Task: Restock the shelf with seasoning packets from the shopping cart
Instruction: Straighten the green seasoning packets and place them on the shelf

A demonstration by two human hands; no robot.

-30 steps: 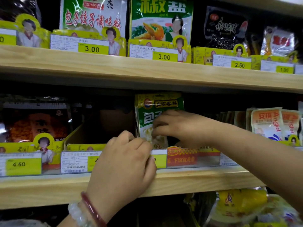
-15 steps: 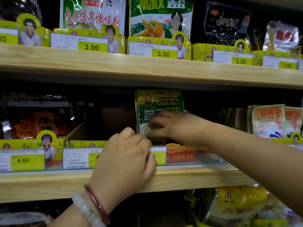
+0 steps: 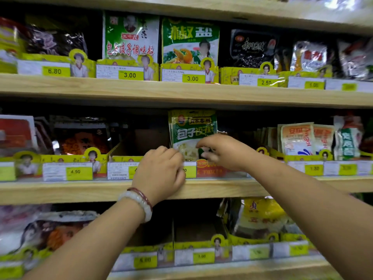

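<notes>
Both hands have shifted little since the earlier frames, though the right hand (image 3: 220,152) now sits lower on the green seasoning packet (image 3: 192,132), baring more of its print. That packet stands upright in a yellow display tray (image 3: 129,158) on the middle wooden shelf (image 3: 60,191). Its lower right part is pinched by the right hand's curled fingers. Left hand (image 3: 161,172), fingers curled, grips the tray's front edge beside the packet's lower left corner, covering part of a price label (image 3: 189,169). Two bracelets (image 3: 139,201) circle the left wrist.
</notes>
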